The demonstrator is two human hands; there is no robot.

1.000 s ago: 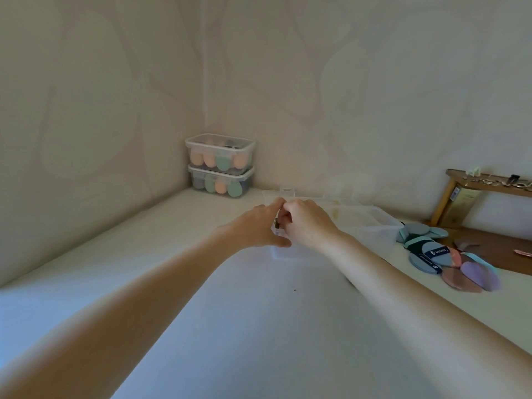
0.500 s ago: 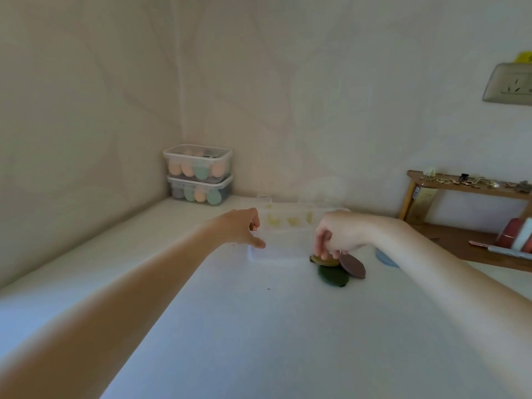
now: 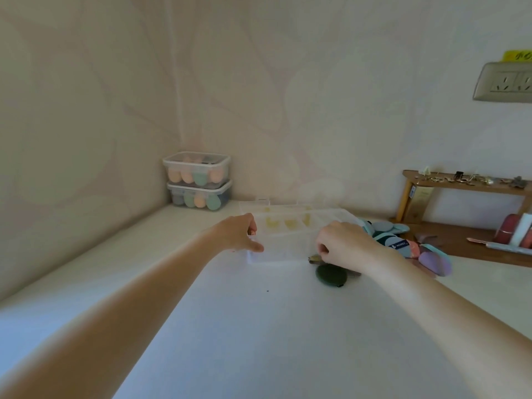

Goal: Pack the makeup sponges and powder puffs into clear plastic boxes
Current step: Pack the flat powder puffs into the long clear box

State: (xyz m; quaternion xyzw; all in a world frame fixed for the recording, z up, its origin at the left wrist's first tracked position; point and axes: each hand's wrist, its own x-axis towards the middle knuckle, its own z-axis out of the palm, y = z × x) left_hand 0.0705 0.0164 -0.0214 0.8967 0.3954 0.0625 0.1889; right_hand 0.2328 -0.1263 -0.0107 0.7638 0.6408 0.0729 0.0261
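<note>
Our left hand holds the near left corner of the clear box; the fingers are curled over the rim and the thumb presses the wall from outside, so this hand steadies the box. The box lies between our two hands, with its long axis going from left to right, and its lid stands open behind it.

Our right hand is at the right end of the box. Its fingers are bent down and together over a small olive puff, which peeks out just under the fingertips. We think they pinch it, but the hand covers the contact and we cannot tell for sure.

A dark green puff lies flat on the table, just in front of the right fingers, on our side, and it touches nothing but the table. The pile of puffs is behind the right wrist, farther to the right.

In our judgement the next move is short: the box opening is just left of and behind the right fingers, so the right hand is the nearer one, while the left keeps the box from sliding.

Two full boxes are stacked in the corner, well apart from both hands.
</note>
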